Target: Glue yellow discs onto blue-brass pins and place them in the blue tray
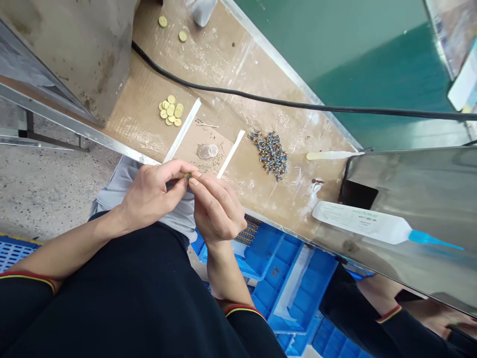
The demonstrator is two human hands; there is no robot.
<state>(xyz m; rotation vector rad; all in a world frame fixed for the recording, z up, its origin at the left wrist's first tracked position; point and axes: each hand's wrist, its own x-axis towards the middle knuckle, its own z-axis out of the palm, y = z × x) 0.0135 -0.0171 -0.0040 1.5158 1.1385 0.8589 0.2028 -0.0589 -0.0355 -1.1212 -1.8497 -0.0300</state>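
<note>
My left hand is closed in a pinch on a small yellow disc, just beyond the bench's front edge. Against it, my right hand pinches a tiny dark blue part, mostly covered by the fingertips. Ahead of my hands, a small clear plastic cup sits between two white strips, with tiny pin-like bits scattered about it. A cluster of matching yellow discs lies to the left. On the right is a heap of small blue-and-brass parts.
A black cable crosses the bench. At the right, a white bottle with a blue nozzle lies on its side beside a metal box. Another metal housing stands left. Blue crates are below the bench edge.
</note>
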